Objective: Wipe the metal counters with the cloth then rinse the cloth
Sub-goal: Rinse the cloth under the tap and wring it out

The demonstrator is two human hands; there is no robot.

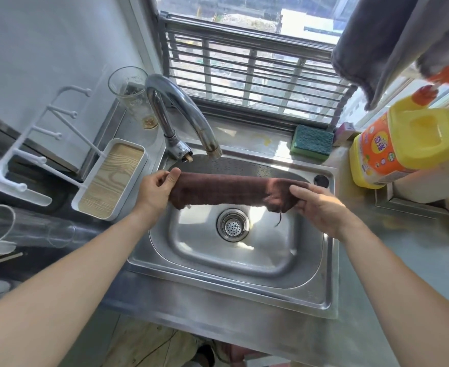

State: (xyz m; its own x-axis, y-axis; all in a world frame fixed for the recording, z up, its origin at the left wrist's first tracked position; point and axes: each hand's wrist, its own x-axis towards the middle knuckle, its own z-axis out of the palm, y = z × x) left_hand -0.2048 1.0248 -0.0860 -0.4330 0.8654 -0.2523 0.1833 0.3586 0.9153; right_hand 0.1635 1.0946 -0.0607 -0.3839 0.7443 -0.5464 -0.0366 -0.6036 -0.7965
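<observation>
A dark brown cloth [228, 190] is stretched flat over the steel sink [244, 284], just below the tap spout [189, 115]. My left hand [155, 190] pinches its left end. My right hand [321, 210] grips its right end, where a loose thread hangs down. No water runs from the tap. The sink basin is empty, with the drain strainer [232, 225] in the middle. The metal counter [414, 260] runs on to the right of the sink.
A white rack with a wood-pattern tray [112, 178] stands left of the sink, a glass [134, 98] behind it. A green sponge [312, 141] lies by the window. A yellow detergent bottle [401, 144] stands at the right. Grey towels [387, 43] hang above.
</observation>
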